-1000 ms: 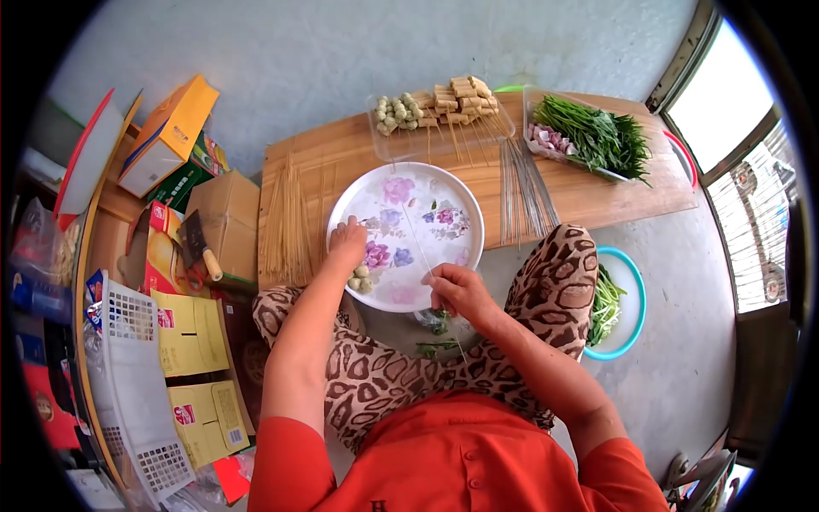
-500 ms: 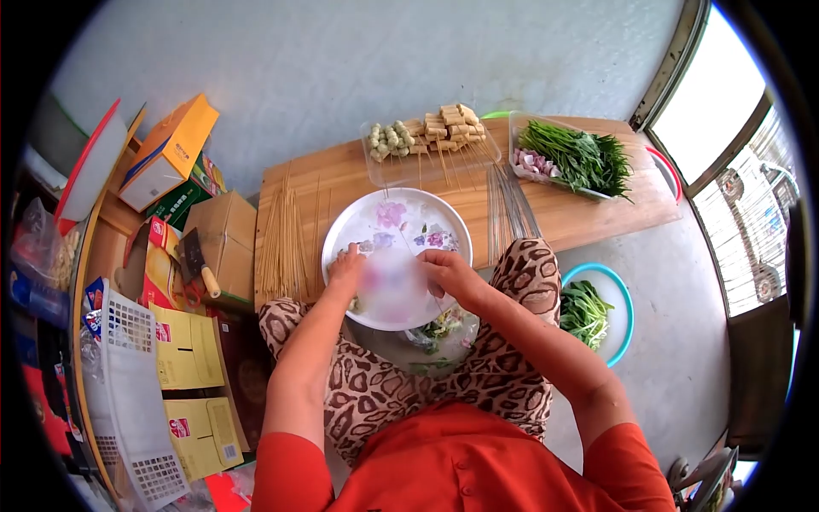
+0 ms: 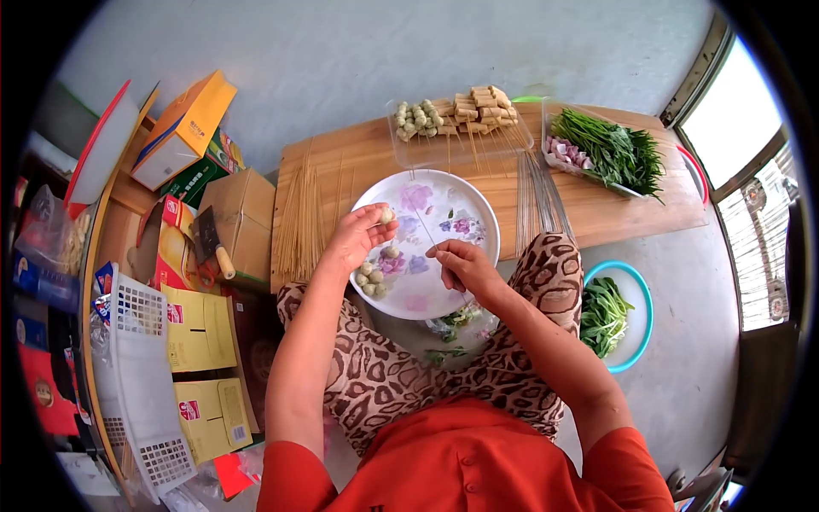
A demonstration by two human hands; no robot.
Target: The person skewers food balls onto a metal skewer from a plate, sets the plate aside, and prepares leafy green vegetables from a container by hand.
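My left hand [image 3: 354, 236] is raised over the left part of a flowered round plate [image 3: 461, 205] and pinches a small pale ball [image 3: 386, 215] in its fingertips. Several more pale balls [image 3: 372, 277] lie on the plate's left edge below that hand. My right hand [image 3: 461, 262] holds a thin bamboo skewer [image 3: 426, 229] whose tip points up and left toward the ball. The plate rests on a low wooden board [image 3: 597, 200] in front of my knees.
A clear tray [image 3: 456, 141] of finished skewers sits at the board's far side, a tray of greens and pink pieces [image 3: 610, 149] to its right. Loose skewers [image 3: 300, 218] lie left of the plate, metal ones [image 3: 537, 200] right. A teal bowl of greens [image 3: 616, 316] and cardboard boxes [image 3: 230, 218] stand around.
My left hand has lifted off the pile of balls with one ball in its fingers. My right hand moved a little right and up, skewer tip now aimed at the ball.
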